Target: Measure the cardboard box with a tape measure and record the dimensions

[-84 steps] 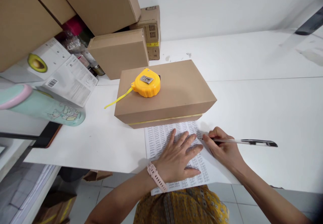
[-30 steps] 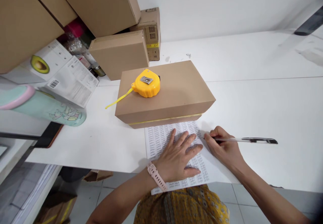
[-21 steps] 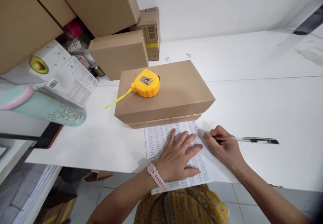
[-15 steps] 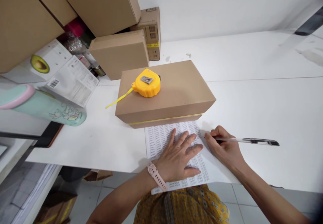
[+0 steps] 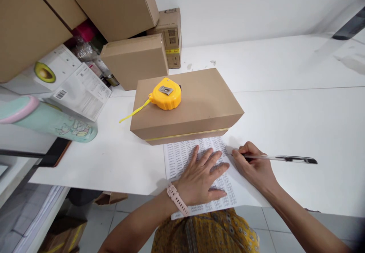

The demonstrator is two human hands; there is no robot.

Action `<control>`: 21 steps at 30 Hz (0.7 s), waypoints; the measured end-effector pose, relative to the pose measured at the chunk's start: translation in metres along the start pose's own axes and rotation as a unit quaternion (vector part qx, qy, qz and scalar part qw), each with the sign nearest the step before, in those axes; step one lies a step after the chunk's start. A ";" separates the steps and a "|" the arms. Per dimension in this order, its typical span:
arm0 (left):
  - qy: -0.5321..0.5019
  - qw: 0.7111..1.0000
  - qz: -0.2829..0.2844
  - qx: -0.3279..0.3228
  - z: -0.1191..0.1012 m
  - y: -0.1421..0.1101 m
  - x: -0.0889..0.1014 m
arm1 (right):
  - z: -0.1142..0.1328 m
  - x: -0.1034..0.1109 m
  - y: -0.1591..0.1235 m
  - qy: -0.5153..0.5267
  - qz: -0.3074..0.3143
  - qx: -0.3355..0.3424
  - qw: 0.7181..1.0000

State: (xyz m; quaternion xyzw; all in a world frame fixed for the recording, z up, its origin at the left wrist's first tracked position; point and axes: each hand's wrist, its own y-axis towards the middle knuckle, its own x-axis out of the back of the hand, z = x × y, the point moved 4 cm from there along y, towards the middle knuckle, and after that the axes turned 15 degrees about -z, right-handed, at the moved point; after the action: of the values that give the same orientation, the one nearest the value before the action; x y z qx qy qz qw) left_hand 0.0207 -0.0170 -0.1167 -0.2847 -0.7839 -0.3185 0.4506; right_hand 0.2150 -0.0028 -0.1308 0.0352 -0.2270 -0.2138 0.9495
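Note:
My left hand (image 5: pixel 201 175) lies flat with its fingers spread on a sheet of paper (image 5: pixel 178 158) filled with columns of small handwriting. A pen (image 5: pixel 288 159) with a clear barrel and black grip is held in my right hand (image 5: pixel 255 165). Its tip is at the paper's right side, largely hidden by my fingers. Just beyond my hands a brown cardboard box (image 5: pixel 199 105) covers the paper's far edge. On the box's left part rests a yellow tape measure (image 5: pixel 166 95) with a metal clip and a yellow strap.
More cardboard boxes (image 5: pixel 134 61) are stacked at the back left. A mint green bottle (image 5: pixel 65 122) and a white box with an avocado picture (image 5: pixel 82 89) stand at the left. The white table's (image 5: pixel 119 173) front edge runs beside my lap.
The pen and my right hand have shifted very slightly to the right. My left hand, the paper, the box and the tape measure look unmoved.

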 end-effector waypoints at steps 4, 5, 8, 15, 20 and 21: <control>-0.001 1.000 -0.001 0.000 0.000 0.000 0.000 | 0.000 0.000 0.000 0.004 0.007 0.000 1.000; -0.002 1.000 -0.001 0.000 0.000 0.000 0.000 | 0.000 0.000 0.000 0.005 0.006 -0.002 1.000; -0.004 1.000 -0.005 0.002 0.000 0.000 0.000 | 0.001 0.001 0.000 0.004 0.000 0.000 1.000; 0.001 1.000 -0.002 0.001 0.000 -0.001 -0.001 | 0.000 0.000 0.000 0.005 0.001 -0.003 1.000; -0.003 1.000 -0.004 0.002 0.000 0.000 0.000 | -0.001 0.001 0.001 -0.005 -0.012 -0.004 1.000; -0.005 1.000 -0.006 0.002 0.001 0.000 0.001 | -0.001 0.002 0.001 -0.008 -0.020 0.000 1.000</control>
State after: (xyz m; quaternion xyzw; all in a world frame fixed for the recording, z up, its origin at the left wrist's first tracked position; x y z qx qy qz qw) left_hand 0.0197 -0.0165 -0.1162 -0.2804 -0.7885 -0.3180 0.4455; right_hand 0.2170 -0.0027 -0.1304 0.0385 -0.2334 -0.2333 0.9432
